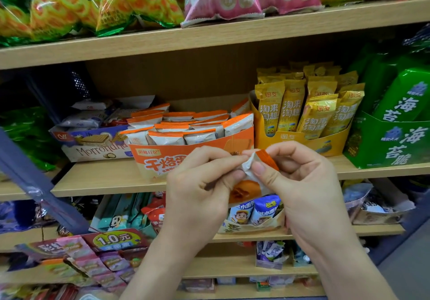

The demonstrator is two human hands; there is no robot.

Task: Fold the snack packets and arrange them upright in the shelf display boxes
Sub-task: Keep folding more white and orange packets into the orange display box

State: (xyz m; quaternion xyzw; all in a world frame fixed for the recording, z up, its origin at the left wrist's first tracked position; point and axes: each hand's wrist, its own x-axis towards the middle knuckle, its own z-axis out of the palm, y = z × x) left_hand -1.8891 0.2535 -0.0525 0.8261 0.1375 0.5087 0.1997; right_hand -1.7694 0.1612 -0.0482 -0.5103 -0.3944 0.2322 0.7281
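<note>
A small white snack packet (246, 187) with an orange top edge is held between both hands in front of the middle shelf. My left hand (200, 188) pinches its left side, and my right hand (300, 178) pinches the bent orange top corner. Directly behind stands the orange display box (162, 160), which holds several matching white-and-orange packets (186, 130), some upright and some leaning. Most of the held packet is hidden by my fingers.
A yellow display box (302, 140) of upright yellow packets stands to the right, then a green box (391, 144). A wafer box (93, 146) sits to the left. The wooden shelf edge (104, 183) runs below. More snacks fill the shelves above and below.
</note>
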